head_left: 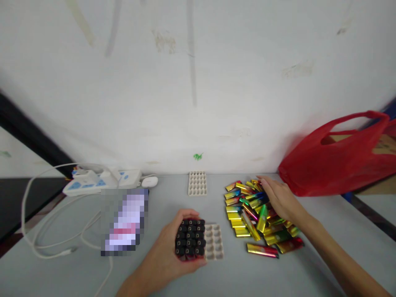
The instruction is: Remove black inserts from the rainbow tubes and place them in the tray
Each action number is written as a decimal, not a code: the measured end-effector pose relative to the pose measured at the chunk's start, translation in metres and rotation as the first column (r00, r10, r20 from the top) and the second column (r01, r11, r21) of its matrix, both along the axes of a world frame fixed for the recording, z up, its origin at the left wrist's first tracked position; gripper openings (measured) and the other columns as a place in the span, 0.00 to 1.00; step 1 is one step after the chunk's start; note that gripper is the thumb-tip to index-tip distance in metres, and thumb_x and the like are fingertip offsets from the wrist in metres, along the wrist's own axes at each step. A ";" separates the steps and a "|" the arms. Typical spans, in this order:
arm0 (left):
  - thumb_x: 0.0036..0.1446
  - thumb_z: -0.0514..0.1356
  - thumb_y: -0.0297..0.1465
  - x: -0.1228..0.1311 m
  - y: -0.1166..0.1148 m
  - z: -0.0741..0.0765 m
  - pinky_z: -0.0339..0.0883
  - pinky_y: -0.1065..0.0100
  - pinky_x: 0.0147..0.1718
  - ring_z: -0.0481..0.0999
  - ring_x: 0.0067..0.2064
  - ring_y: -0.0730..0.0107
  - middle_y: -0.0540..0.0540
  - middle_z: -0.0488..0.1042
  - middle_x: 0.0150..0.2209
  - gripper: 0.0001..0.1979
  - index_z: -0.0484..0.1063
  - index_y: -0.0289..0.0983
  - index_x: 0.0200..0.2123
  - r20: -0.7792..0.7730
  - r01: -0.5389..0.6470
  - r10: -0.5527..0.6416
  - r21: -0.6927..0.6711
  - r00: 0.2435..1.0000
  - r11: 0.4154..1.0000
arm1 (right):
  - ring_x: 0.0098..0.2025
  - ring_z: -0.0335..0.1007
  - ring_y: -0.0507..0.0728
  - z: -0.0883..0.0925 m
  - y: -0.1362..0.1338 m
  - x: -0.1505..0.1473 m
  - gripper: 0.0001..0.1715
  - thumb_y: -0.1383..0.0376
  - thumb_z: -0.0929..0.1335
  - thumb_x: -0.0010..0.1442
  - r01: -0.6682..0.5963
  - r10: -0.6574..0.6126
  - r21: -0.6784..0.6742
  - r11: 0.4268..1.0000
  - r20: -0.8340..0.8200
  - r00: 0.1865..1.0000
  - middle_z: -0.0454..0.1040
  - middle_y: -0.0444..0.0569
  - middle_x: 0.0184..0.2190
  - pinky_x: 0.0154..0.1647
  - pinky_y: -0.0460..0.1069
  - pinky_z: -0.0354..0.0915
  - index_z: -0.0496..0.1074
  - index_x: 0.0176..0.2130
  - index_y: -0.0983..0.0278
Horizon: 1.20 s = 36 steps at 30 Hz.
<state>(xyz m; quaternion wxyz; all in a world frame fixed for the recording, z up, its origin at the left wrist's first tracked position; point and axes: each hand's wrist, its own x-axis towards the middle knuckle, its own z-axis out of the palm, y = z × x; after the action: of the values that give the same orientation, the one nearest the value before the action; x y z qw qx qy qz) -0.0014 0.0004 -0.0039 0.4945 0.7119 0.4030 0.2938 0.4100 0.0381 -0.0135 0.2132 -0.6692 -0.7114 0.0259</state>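
Note:
My left hand (168, 244) is curved around a block of lighters with black nozzle tops (190, 239), standing upright in rows. Thumb and fingers press the block from its near and far sides. The block covers the left part of a pale moulded tray (214, 242), whose right columns of round pockets show bare. At the far right of a loose heap of shiny gold, red, blue and green lighters (247, 220), my right hand (278, 198) lies over the pieces, its fingers stretched out. Its thumb and the underside of the fingers are hidden.
A second pocketed tray (197, 183) lies near the wall. To the left are a phone (126, 222), a white power strip (103, 181), a small white case (149, 182) and looping white cables (46, 247). A red plastic bag (334, 161) stands at the back right.

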 end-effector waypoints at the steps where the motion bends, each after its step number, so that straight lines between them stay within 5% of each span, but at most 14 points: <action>1: 0.47 0.79 0.27 0.000 0.000 0.000 0.79 0.57 0.55 0.85 0.54 0.50 0.44 0.82 0.56 0.39 0.69 0.45 0.60 -0.003 0.001 -0.001 0.005 1.000 1.000 | 0.61 0.80 0.70 0.000 0.000 0.000 0.33 0.55 0.52 0.81 0.002 -0.002 -0.002 1.000 -0.005 1.000 0.82 0.62 0.60 0.66 0.65 0.68 0.74 0.64 0.66; 14: 0.47 0.78 0.24 -0.007 0.000 -0.002 0.80 0.59 0.52 0.84 0.55 0.52 0.42 0.77 0.62 0.47 0.62 0.48 0.67 0.060 0.048 -0.040 -0.130 0.997 0.990 | 0.63 0.78 0.70 0.017 -0.006 -0.015 0.37 0.52 0.50 0.82 0.065 -0.060 0.043 0.997 -0.111 0.992 0.84 0.62 0.58 0.66 0.64 0.67 0.79 0.59 0.66; 18: 0.45 0.78 0.23 -0.012 0.003 -0.001 0.79 0.56 0.55 0.83 0.57 0.50 0.43 0.76 0.64 0.49 0.62 0.50 0.68 0.029 0.053 -0.050 -0.121 0.998 0.991 | 0.62 0.77 0.68 0.043 -0.028 -0.057 0.30 0.52 0.55 0.82 -0.018 0.033 0.095 0.995 -0.164 0.986 0.83 0.57 0.58 0.66 0.64 0.65 0.79 0.57 0.61; 24: 0.46 0.80 0.28 -0.021 0.006 -0.011 0.72 0.45 0.65 0.78 0.63 0.42 0.40 0.76 0.64 0.48 0.65 0.47 0.68 -0.103 0.025 -0.017 0.077 0.995 0.997 | 0.63 0.72 0.70 0.076 -0.077 -0.158 0.23 0.55 0.64 0.78 -0.334 0.347 0.113 0.936 -0.132 0.928 0.77 0.60 0.61 0.65 0.67 0.67 0.71 0.66 0.60; 29: 0.54 0.75 0.34 -0.026 0.011 -0.015 0.72 0.45 0.64 0.78 0.60 0.41 0.39 0.77 0.59 0.32 0.73 0.42 0.62 -0.185 0.086 -0.026 0.326 0.982 0.942 | 0.55 0.74 0.76 0.067 -0.082 -0.225 0.42 0.44 0.74 0.66 -0.442 0.443 -0.079 0.893 0.000 0.896 0.76 0.63 0.58 0.54 0.71 0.75 0.67 0.69 0.62; 32: 0.57 0.69 0.32 -0.030 0.013 -0.016 0.65 0.40 0.69 0.76 0.60 0.41 0.37 0.78 0.57 0.25 0.75 0.40 0.58 -0.248 0.116 -0.016 0.395 0.969 0.911 | 0.52 0.75 0.76 0.054 -0.075 -0.249 0.38 0.47 0.71 0.70 -0.405 0.416 -0.136 0.904 0.061 0.907 0.76 0.63 0.55 0.42 0.68 0.79 0.66 0.69 0.63; 36: 0.56 0.65 0.30 -0.038 0.014 -0.024 0.57 0.36 0.74 0.74 0.65 0.38 0.35 0.76 0.62 0.28 0.74 0.40 0.62 -0.309 0.121 0.020 0.428 0.951 0.896 | 0.53 0.75 0.76 0.045 -0.070 -0.264 0.34 0.55 0.72 0.67 -0.337 0.349 -0.148 0.930 0.061 0.935 0.77 0.63 0.53 0.39 0.66 0.80 0.68 0.66 0.64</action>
<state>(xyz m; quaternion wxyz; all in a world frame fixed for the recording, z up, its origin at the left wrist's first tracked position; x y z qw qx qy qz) -0.0396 0.0139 -0.0275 0.2594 0.8524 0.3785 0.2508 0.1462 -0.0317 0.0310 0.1284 -0.5478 -0.8226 0.0820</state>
